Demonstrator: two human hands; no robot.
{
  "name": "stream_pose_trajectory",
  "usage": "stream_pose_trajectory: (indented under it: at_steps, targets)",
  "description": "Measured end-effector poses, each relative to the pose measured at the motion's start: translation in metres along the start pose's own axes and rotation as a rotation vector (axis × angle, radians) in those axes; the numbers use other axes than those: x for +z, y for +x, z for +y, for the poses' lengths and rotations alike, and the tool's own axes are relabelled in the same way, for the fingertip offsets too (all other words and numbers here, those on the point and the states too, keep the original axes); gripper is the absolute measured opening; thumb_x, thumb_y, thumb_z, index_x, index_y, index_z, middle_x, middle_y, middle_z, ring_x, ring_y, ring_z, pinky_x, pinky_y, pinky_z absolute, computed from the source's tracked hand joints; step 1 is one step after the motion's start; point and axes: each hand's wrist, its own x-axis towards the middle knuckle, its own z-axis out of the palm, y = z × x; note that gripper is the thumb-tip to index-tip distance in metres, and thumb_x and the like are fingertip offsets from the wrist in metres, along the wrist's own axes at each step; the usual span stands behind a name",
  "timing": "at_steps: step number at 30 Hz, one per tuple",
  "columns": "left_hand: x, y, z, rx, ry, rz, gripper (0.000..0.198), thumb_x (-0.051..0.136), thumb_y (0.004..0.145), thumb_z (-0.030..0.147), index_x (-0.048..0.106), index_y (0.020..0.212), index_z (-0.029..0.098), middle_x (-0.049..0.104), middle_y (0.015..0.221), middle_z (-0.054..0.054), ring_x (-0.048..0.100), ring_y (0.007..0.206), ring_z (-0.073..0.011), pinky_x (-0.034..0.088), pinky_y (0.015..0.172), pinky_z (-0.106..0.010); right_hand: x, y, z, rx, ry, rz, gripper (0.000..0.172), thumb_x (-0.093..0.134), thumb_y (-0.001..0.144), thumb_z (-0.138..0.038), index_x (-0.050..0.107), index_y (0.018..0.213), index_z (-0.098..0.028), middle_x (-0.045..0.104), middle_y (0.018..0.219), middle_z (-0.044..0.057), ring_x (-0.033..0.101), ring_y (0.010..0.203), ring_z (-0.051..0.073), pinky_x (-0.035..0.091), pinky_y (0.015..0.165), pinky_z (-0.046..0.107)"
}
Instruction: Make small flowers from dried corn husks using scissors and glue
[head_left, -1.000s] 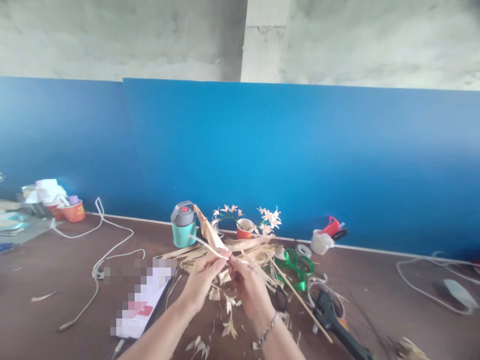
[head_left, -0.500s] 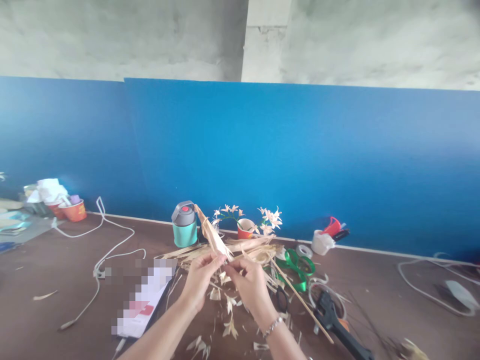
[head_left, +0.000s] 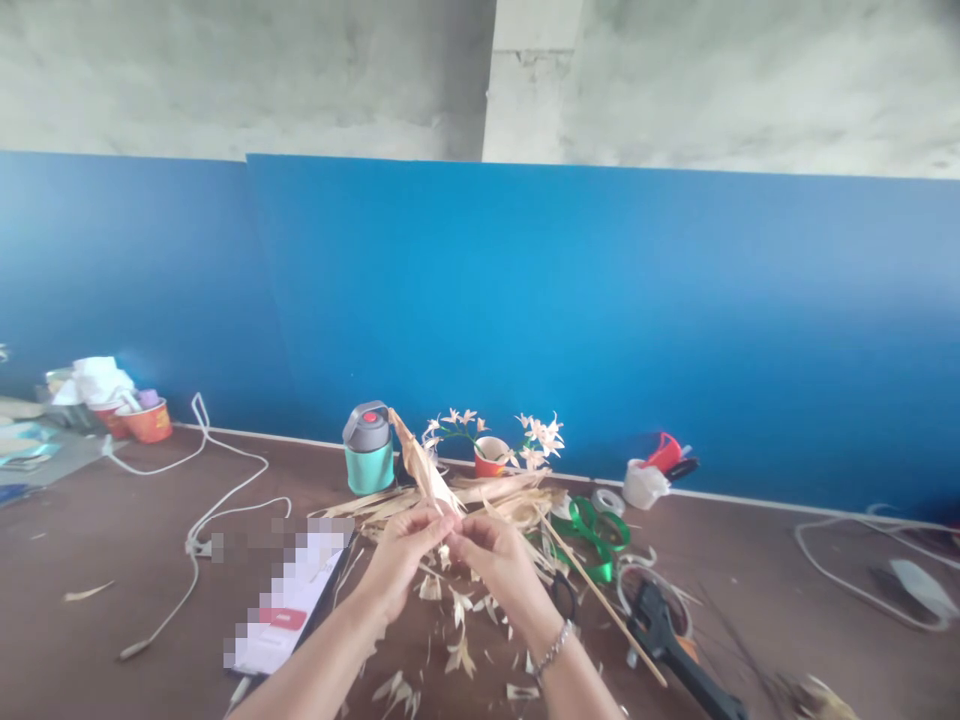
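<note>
The left hand [head_left: 401,568] and right hand [head_left: 501,565] are pinching a husk [head_left: 424,470]. A screen [head_left: 300,590] is showing unreadable marks; a partition [head_left: 480,300] is edging the table [head_left: 112,535].

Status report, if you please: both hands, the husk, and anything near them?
Left hand pinching dried husk at lower end. Right hand alongside, fingertips close, grip unclear. Loose husk strips behind, pale scraps in front.

The table [head_left: 142,560] is brown. Near its back edge, the flask [head_left: 368,469] is teal with a grey lid [head_left: 367,438], the cup [head_left: 490,464] red. The husk [head_left: 422,466] is straw-coloured, the ribbon [head_left: 601,571] green.
</note>
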Motion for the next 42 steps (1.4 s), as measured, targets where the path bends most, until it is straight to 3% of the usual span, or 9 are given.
stream_pose_trajectory:
  at_steps: [7, 15, 19, 26, 32, 35, 38, 42]
  targets:
    - [0.002, 0.000, -0.005, 0.031, 0.013, 0.066, 0.029, 0.071, 0.066, 0.032, 0.055, 0.048, 0.016, 0.055, 0.061, 0.000, 0.050, 0.064, -0.0148, 0.037, 0.065, -0.025, 0.005, -0.001, 0.001, -0.061, -0.221, 0.166, 0.024, 0.067, 0.066, -0.038, 0.066, 0.062, -0.014, 0.059, 0.054, 0.000, 0.048, 0.049, 0.011, 0.036, 0.045, 0.021]
    - [0.004, 0.000, -0.009, -0.018, -0.018, 0.094, 0.036, 0.074, 0.061, 0.037, 0.048, 0.046, 0.017, 0.051, 0.055, 0.003, 0.045, 0.057, -0.0119, 0.035, 0.056, -0.022, 0.006, -0.002, 0.000, -0.106, -0.164, 0.041, 0.029, 0.058, 0.074, -0.036, 0.066, 0.058, -0.014, 0.058, 0.053, 0.001, 0.045, 0.048, 0.011, 0.032, 0.045, 0.021]
    - [0.003, 0.001, -0.009, -0.039, -0.029, 0.089, 0.030, 0.072, 0.063, 0.039, 0.055, 0.052, 0.017, 0.054, 0.058, 0.001, 0.048, 0.058, -0.0135, 0.037, 0.057, -0.024, 0.005, -0.001, 0.001, -0.070, -0.140, -0.028, 0.028, 0.053, 0.077, -0.034, 0.064, 0.060, -0.014, 0.058, 0.054, 0.000, 0.046, 0.050, 0.011, 0.034, 0.047, 0.021]
    - [0.003, 0.000, -0.004, 0.031, 0.085, 0.080, 0.032, 0.070, 0.066, 0.038, 0.055, 0.048, 0.017, 0.059, 0.065, -0.001, 0.052, 0.067, -0.0162, 0.038, 0.065, -0.024, 0.004, -0.001, 0.003, -0.082, -0.241, 0.087, 0.011, 0.064, 0.067, -0.027, 0.066, 0.069, -0.016, 0.064, 0.062, 0.002, 0.054, 0.056, 0.014, 0.040, 0.052, 0.023]
    - [0.005, 0.000, -0.009, -0.017, 0.041, 0.121, 0.036, 0.075, 0.058, 0.038, 0.051, 0.043, 0.017, 0.058, 0.063, 0.000, 0.052, 0.064, -0.0154, 0.038, 0.061, -0.023, 0.004, -0.002, 0.003, -0.106, -0.241, 0.011, 0.024, 0.055, 0.076, -0.029, 0.065, 0.059, -0.015, 0.058, 0.053, -0.002, 0.045, 0.048, 0.010, 0.033, 0.047, 0.022]
    - [0.003, 0.001, -0.013, -0.064, -0.037, 0.132, 0.029, 0.074, 0.062, 0.039, 0.059, 0.049, 0.017, 0.059, 0.058, 0.001, 0.052, 0.059, -0.0147, 0.038, 0.060, -0.024, 0.000, -0.003, 0.000, -0.086, -0.285, -0.021, 0.028, 0.052, 0.077, -0.027, 0.062, 0.054, -0.015, 0.052, 0.046, -0.003, 0.040, 0.045, 0.009, 0.028, 0.045, 0.022]
    - [0.000, 0.003, -0.014, -0.071, -0.058, 0.161, 0.020, 0.073, 0.064, 0.039, 0.070, 0.064, 0.019, 0.067, 0.069, -0.001, 0.058, 0.071, -0.0181, 0.041, 0.068, -0.027, -0.005, -0.003, -0.005, -0.057, -0.326, -0.052, 0.027, 0.050, 0.076, -0.024, 0.064, 0.055, -0.015, 0.060, 0.051, 0.000, 0.048, 0.048, 0.012, 0.032, 0.048, 0.022]
    - [-0.002, 0.004, -0.014, -0.016, -0.003, 0.188, 0.022, 0.072, 0.064, 0.038, 0.074, 0.075, 0.018, 0.071, 0.089, -0.006, 0.058, 0.093, -0.0239, 0.039, 0.082, -0.029, -0.010, -0.004, -0.009, -0.032, -0.334, -0.063, 0.026, 0.048, 0.074, -0.019, 0.064, 0.054, -0.016, 0.064, 0.055, 0.002, 0.053, 0.052, 0.014, 0.036, 0.050, 0.023]
